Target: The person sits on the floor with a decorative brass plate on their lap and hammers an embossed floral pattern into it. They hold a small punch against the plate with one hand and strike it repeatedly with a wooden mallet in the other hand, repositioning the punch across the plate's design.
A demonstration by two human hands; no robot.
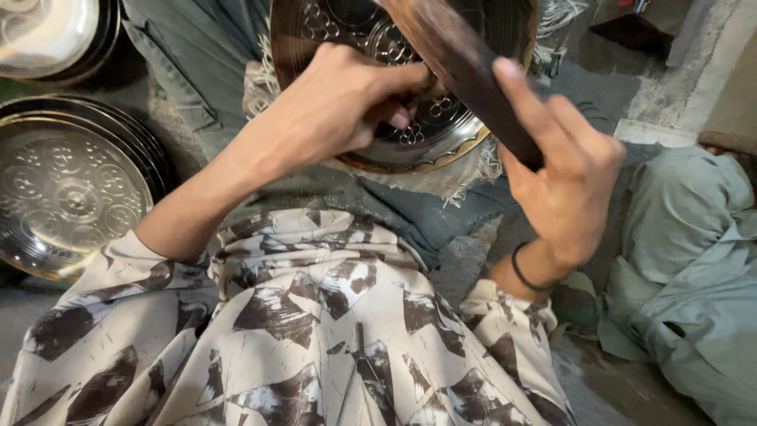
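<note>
A round engraved metal tray [347, 31] rests on my lap at the top centre, on a frayed cloth [473, 170]. My left hand [339, 102] is closed over its lower part, fingers curled around something small that I cannot make out. My right hand [564, 177] grips a dark wooden mallet-like stick [465, 67] that slants up to the left across the tray. A black band circles my right wrist.
A stack of similar engraved metal trays [71, 197] lies at the left, with another shiny stack [55, 35] at the top left. Another person's grey-green clothed leg [686, 260] sits at the right. A concrete ledge [702, 71] runs along the top right.
</note>
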